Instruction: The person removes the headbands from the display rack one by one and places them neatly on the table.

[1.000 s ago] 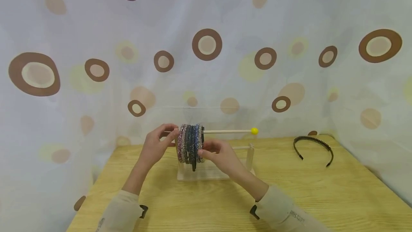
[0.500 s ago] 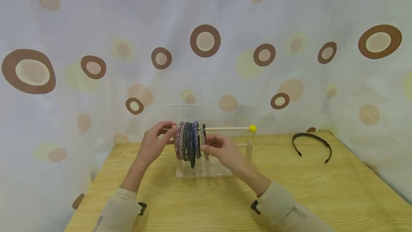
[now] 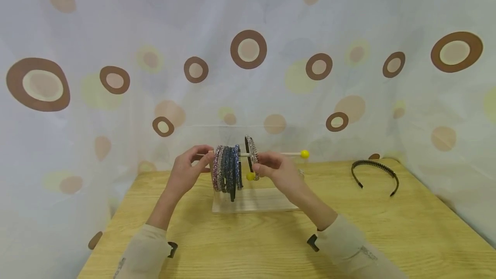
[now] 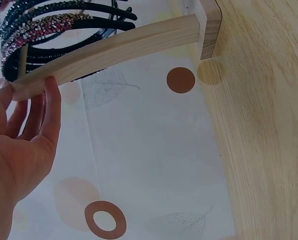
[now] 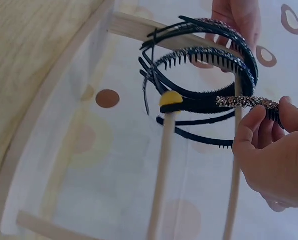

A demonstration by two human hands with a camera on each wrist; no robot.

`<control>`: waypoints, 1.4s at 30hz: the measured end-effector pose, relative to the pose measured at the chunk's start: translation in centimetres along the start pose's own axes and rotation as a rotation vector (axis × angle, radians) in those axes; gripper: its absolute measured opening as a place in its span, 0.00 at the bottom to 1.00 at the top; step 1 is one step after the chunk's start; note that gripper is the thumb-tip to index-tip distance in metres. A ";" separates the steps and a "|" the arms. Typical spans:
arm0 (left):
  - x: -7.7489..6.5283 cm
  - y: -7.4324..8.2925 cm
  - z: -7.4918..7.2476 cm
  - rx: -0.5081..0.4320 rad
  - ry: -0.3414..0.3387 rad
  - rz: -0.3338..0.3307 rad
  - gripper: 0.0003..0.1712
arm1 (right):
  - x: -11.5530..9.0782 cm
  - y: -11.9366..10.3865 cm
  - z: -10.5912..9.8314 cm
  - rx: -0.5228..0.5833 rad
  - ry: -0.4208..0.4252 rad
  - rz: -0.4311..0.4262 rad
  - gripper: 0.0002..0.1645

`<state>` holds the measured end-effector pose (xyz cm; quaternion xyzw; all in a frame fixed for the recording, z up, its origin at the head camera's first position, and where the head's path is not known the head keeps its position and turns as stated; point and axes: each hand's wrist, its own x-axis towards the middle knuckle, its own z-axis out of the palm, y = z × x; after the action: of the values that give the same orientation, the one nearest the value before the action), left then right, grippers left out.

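A silver glittery headband (image 3: pixel 252 146) with inner comb teeth is pinched between the thumb and fingers of my right hand (image 3: pixel 284 179). In the right wrist view this headband (image 5: pixel 231 102) overlaps the wooden rod, apart from the others. To its left, several glittery headbands (image 3: pixel 226 169) in pink, grey and blue hang bunched on the upper rod of a wooden stand. My left hand (image 3: pixel 187 168) holds the top end of the stand's left upright (image 4: pixel 114 52), thumb on one side and fingers on the other, as the left wrist view shows.
The rod ends in a yellow ball (image 3: pixel 305 154); a second yellow ball (image 3: pixel 250 176) sits lower, at the front. The stand's base (image 3: pixel 263 206) rests on the wood-grain table (image 3: pixel 240 244). A black toothed headband (image 3: pixel 376 164) lies at right. A patterned curtain (image 3: pixel 271 94) surrounds the table.
My right hand has drawn the silver headband rightward and up, away from the bunch along the rod. The front yellow ball has come into sight. My left hand stays at the upright.
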<state>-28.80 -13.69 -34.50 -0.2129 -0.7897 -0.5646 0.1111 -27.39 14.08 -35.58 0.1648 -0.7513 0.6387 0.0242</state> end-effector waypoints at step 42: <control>0.4 -2.8 0.1 0.010 -0.002 0.002 0.23 | -5.3 -4.6 -17.9 0.064 0.253 -0.144 0.22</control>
<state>-30.46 -14.25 -36.69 -0.2138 -0.7924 -0.5601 0.1120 -24.18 31.95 -29.26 0.1373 -0.7077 0.6745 0.1592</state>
